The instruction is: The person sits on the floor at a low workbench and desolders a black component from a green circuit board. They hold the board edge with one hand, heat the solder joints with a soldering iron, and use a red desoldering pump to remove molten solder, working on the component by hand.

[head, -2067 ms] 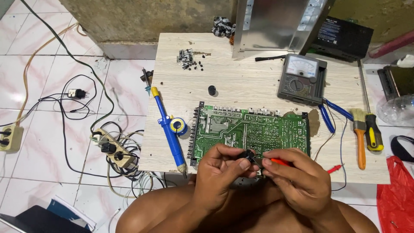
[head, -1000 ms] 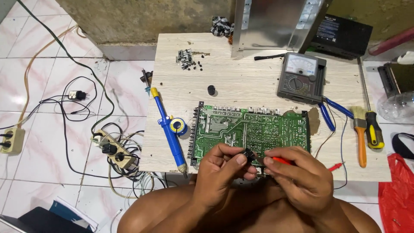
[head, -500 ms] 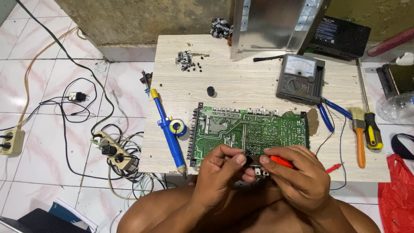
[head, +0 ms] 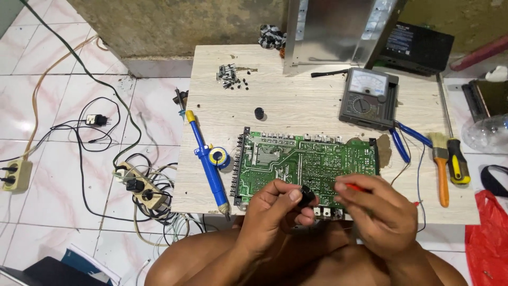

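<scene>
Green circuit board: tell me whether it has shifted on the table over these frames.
No. The green circuit board keeps its place between the blue desoldering pump and the multimeter.

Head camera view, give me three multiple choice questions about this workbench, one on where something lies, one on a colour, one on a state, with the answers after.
1. Where does the blue desoldering pump lie relative to the green circuit board?
A. To the board's left in the picture
B. On top of the board
C. Behind the analog meter

2. What colour is the plastic bag at the picture's right edge?
A. Green
B. Red
C. White

3. What is the left hand doing?
A. Resting flat on the table
B. Pinching a small black cylindrical part
C. Gripping the paintbrush

Answers:
1 A, the pump lies along the table's left side, clear of the board.
2 B, the bag shows plain red.
3 B, the small black part sits between thumb and fingers, while the right hand holds a red-handled tool.
</scene>
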